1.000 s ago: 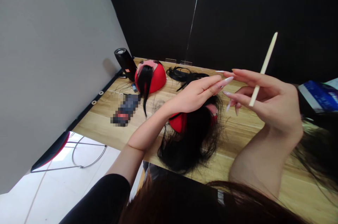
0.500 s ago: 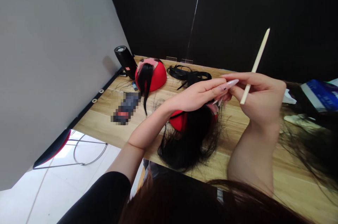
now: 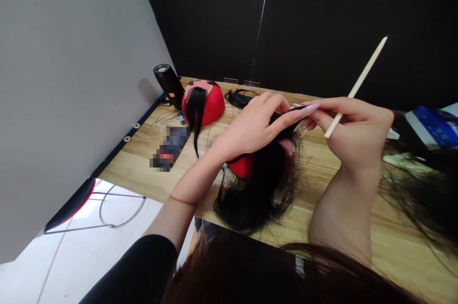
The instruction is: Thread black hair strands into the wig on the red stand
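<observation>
My right hand (image 3: 358,125) is closed, with a thin cream-coloured stick (image 3: 365,72) held across it between thumb and forefinger; the stick's dark-tipped end points up and right. My left hand (image 3: 255,120) bends over the near wig, its thumb and fingertips meeting my right fingertips. Between the left fingers runs a lock of black hair (image 3: 296,109). Below both hands, a red dome-shaped wig block (image 3: 240,166) carries a pink patch (image 3: 287,146) and long black hair (image 3: 259,194), which spreads towards the table's front edge. My left hand hides the block's top.
A second red block (image 3: 214,103) with black hair stands at the back left, beside a black cylindrical speaker (image 3: 168,84). A blurred-out phone-like object (image 3: 171,149) lies in front. Loose black hair (image 3: 238,98) is behind. A blue-and-white packet (image 3: 434,125) and more dark hair (image 3: 425,204) lie right.
My left hand has gone from flat and outstretched to bent, fingers curled onto the hair. The stick has tipped further to the right in my right hand.
</observation>
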A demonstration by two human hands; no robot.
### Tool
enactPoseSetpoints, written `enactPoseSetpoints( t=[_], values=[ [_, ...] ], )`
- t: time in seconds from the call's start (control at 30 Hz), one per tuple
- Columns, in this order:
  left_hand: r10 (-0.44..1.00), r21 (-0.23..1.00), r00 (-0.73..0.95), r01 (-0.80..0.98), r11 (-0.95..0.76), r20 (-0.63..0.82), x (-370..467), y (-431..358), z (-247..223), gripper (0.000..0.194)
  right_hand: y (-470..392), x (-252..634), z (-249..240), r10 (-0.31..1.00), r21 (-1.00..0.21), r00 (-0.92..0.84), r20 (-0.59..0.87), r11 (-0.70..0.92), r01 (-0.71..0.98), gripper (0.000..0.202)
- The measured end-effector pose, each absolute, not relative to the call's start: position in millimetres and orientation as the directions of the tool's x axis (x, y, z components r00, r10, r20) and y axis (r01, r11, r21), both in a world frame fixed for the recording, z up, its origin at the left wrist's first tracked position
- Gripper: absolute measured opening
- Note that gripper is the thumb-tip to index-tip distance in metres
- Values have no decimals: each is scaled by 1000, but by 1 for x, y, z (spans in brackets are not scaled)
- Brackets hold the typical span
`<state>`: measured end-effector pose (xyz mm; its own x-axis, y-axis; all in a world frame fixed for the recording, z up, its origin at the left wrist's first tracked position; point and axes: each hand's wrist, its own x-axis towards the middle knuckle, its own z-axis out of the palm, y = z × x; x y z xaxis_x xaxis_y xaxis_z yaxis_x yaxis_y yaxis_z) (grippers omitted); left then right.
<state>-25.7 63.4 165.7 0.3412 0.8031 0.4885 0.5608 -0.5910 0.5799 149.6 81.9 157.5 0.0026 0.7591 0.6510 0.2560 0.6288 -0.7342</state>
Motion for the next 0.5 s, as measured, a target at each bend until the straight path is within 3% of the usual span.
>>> enactPoseSetpoints(
  t=[0.1, 0.3, 0.5],
  values=[
    [818, 498, 257, 687, -529, 514, -23, 60, 165, 41, 79, 149, 157, 756, -682, -53, 652, 616, 395, 11],
    [809, 427, 351, 712, -558, 472, -14, 63, 157, 39, 75, 151, 157, 702, -550, -138, 699, 650, 524, 20],
    [731, 498, 359, 554, -667, 580, -13, 63, 156, 32, 75, 151, 157, 752, -665, -112, 649, 633, 397, 19]
  ],
)
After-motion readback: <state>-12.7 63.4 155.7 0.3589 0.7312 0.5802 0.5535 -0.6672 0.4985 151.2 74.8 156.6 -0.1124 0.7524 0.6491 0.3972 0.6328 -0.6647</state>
